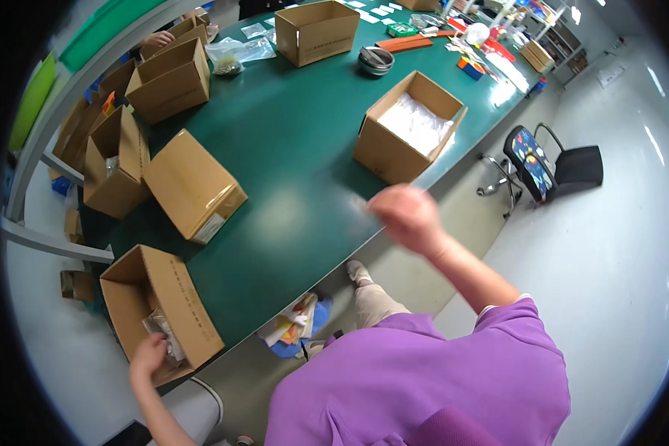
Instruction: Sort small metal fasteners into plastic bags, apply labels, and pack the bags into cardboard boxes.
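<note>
My left hand (150, 353) reaches into an open cardboard box (178, 297) at the lower left. Its fingers are closed on a clear plastic bag (172, 343) in that box; the bag's contents are too small to make out. Over the table's near edge, my right hand (407, 217) is smeared by motion. Its fingers look curled together, with a faint pale blur at their tips that I cannot identify. Just beyond it stands another open cardboard box (386, 152), with clear plastic bags (415, 123) inside.
A closed cardboard box (193, 186) lies on the green table (290, 134), beside open boxes (167, 85) along the left. Stacked bowls (375, 61) and another box (316, 33) stand farther back. Another person's hand (157, 39) shows at the far left. A chair (550, 163) stands right.
</note>
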Demonstrator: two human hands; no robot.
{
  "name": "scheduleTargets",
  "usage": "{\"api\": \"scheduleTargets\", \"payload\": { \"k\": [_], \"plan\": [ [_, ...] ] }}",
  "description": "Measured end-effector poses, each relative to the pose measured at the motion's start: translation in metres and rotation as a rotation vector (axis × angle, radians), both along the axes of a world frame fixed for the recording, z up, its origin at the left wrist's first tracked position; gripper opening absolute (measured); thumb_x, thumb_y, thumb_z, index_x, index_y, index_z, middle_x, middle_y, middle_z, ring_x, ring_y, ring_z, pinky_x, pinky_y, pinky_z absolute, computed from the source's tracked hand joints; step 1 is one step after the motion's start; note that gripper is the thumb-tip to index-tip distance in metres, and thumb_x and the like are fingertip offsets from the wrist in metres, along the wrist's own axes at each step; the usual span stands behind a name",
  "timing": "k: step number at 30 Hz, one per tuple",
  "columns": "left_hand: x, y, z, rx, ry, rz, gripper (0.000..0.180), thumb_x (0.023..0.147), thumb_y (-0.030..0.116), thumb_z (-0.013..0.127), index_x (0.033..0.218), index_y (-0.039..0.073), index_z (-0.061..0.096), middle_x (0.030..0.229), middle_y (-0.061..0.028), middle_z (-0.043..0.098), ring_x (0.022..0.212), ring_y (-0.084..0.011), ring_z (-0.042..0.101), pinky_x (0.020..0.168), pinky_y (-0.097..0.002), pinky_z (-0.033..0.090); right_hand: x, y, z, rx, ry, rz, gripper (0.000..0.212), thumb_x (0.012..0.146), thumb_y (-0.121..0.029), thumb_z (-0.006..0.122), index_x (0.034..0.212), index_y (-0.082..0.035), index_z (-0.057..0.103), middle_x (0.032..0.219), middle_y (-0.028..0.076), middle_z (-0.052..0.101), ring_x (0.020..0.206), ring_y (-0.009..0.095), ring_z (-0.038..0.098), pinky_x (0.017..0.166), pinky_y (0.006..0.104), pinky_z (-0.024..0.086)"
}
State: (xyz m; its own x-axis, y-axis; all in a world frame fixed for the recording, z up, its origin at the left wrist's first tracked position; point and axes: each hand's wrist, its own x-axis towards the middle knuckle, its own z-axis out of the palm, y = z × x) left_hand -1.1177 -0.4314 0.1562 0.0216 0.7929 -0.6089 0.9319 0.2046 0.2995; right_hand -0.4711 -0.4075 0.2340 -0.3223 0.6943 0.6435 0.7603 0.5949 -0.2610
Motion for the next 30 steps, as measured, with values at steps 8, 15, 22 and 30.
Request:
{"api": "scheduleTargets", "payload": {
  "k": [8,15,22,30],
  "plan": [
    [0.046,-0.063,0.007,1.240,0.296,1.447,0.092,0.074,0.055,0.069,0.133,-0.005,0.033,0.133,-0.0283,0.038,0.124,-0.0376,0.039,0.102,-0.0446,0.036,0.256,0.097,0.026,-0.060,0.594,-0.361,0.022,0.090,-0.002,0.056,0.111,-0.002,0.060,0.107,0.005,0.061,0.096,0.012,0.059,0.085,0.0250,0.047],
    [0.166,-0.081,-0.027,1.046,0.349,1.688,0.128,0.064,0.068,0.072,0.141,-0.011,0.005,0.145,-0.0323,0.018,0.133,-0.0391,0.028,0.106,-0.0477,0.032,0.348,0.163,0.012,-0.353,0.290,-0.521,0.036,0.085,-0.017,0.064,0.119,-0.005,0.059,0.116,0.012,0.061,0.108,0.024,0.059,0.094,0.0335,0.045],
    [0.091,-0.068,-0.044,0.609,-0.875,1.930,0.076,0.080,0.061,0.057,0.138,0.015,0.039,0.136,-0.0129,0.042,0.122,-0.0305,0.042,0.088,-0.0558,0.042,0.313,0.210,0.012,-0.427,0.414,-0.239,0.033,0.089,-0.006,0.058,0.122,-0.002,0.056,0.118,0.011,0.061,0.109,0.018,0.058,0.094,0.0303,0.045],
    [0.124,-0.087,-0.022,0.528,-0.658,1.804,0.041,0.081,0.005,0.045,0.122,0.004,0.047,0.110,-0.0132,0.057,0.093,-0.0319,0.061,0.066,-0.0494,0.055,0.065,0.228,0.071,-0.579,0.093,0.300,0.038,0.083,-0.004,0.062,0.121,-0.005,0.056,0.115,0.011,0.062,0.109,0.021,0.059,0.095,0.0329,0.045]
  ]
}}
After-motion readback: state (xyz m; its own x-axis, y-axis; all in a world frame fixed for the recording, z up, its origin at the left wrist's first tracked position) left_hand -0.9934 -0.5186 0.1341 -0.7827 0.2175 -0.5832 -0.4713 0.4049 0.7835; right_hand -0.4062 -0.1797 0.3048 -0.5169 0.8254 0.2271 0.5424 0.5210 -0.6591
